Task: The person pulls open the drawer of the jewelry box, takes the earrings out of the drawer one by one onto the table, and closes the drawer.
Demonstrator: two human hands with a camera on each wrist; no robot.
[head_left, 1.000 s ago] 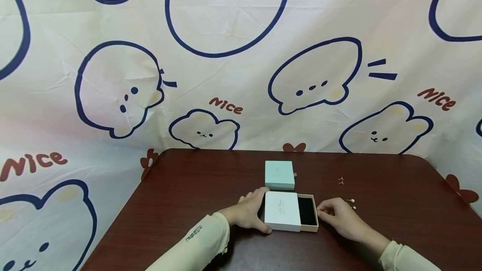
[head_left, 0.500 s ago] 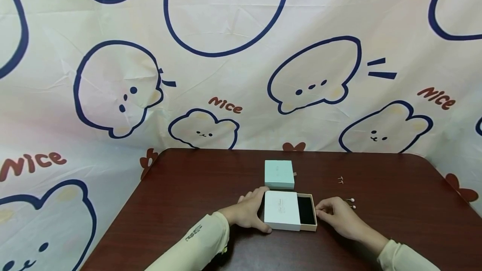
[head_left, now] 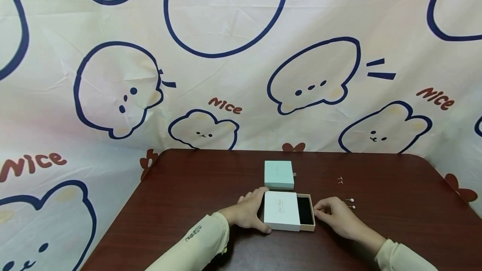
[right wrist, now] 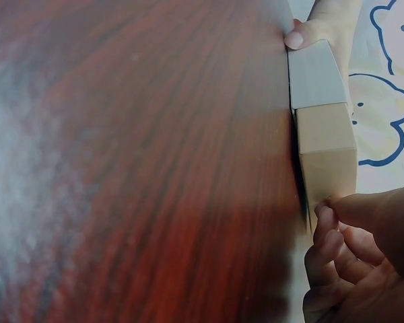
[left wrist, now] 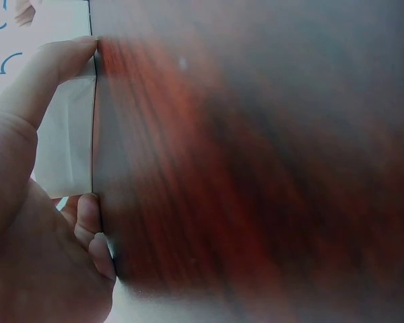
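Note:
A white sliding gift box lies on the dark wood table, its outer sleeve [head_left: 281, 210] on the left. From the sleeve's right side the tan drawer [head_left: 307, 228] sticks partly out, showing a black lining. My left hand [head_left: 246, 212] grips the sleeve's left end, thumb at the front and fingers at the back. My right hand [head_left: 337, 216] has thumb and index fingertip together at the drawer's outer end, the other fingers curled. In the right wrist view that pinch overlaps the drawer's end face [right wrist: 328, 176]; any pull tab there is hidden.
Behind the white box stands a mint-green box [head_left: 278, 174] with a small tab on its right. Two pearl-tipped earrings [head_left: 351, 200] lie just behind my right hand. Farther back are small metallic pieces [head_left: 340, 180]. A printed cloth [head_left: 241, 74] hangs beyond the table [head_left: 203, 175].
The drawer has slid slightly left into the sleeve, and my right hand has moved left with it. My left hand has stayed on the sleeve.

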